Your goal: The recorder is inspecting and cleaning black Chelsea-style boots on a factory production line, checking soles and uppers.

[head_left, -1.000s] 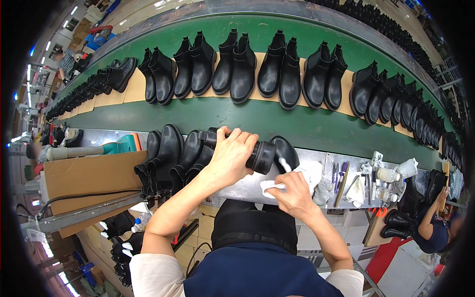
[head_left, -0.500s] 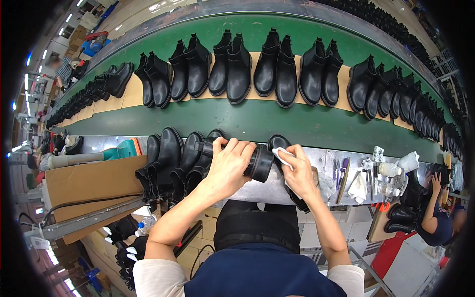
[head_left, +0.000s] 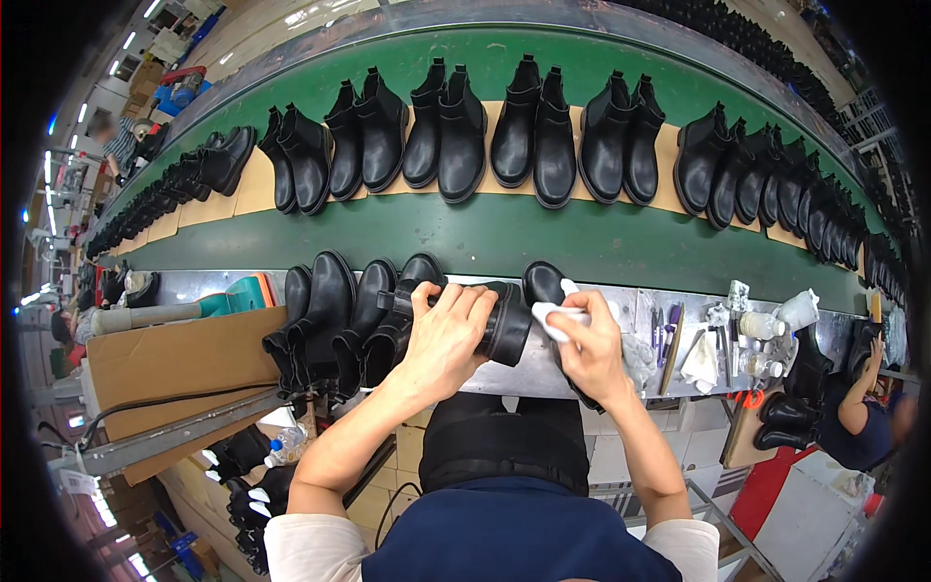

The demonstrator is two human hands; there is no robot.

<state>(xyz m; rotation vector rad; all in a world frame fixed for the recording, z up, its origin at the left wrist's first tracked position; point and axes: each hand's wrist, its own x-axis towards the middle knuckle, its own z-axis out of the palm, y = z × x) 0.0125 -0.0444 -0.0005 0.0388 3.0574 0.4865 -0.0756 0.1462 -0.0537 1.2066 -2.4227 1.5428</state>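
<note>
A black ankle boot point(head_left: 508, 328) lies on its side in the air above the metal work ledge, its toe end toward the right. Across its upper, my left hand point(head_left: 446, 332) is closed around it. My right hand point(head_left: 593, 351) pinches a white cloth point(head_left: 551, 318) just right of that boot's toe end; a small gap seems to separate them. Behind the cloth, a second black boot point(head_left: 544, 280) stands on the ledge, partly hidden by my right hand. Several more black boots point(head_left: 330, 296) stand close together left of my left hand.
Pairs of black boots point(head_left: 463, 136) line the green conveyor belt point(head_left: 485, 238) on brown card. Brushes, pens point(head_left: 671, 339) and clear bottles point(head_left: 761, 326) crowd the ledge at right. A cardboard box point(head_left: 184, 373) stands at left. Another person's arm point(head_left: 859, 398) shows at far right.
My right hand has turned slightly, and more of the white cloth shows, bunched nearer the held boot. My left hand keeps its hold, with the boot tilted a little. The view has shifted slightly.
</note>
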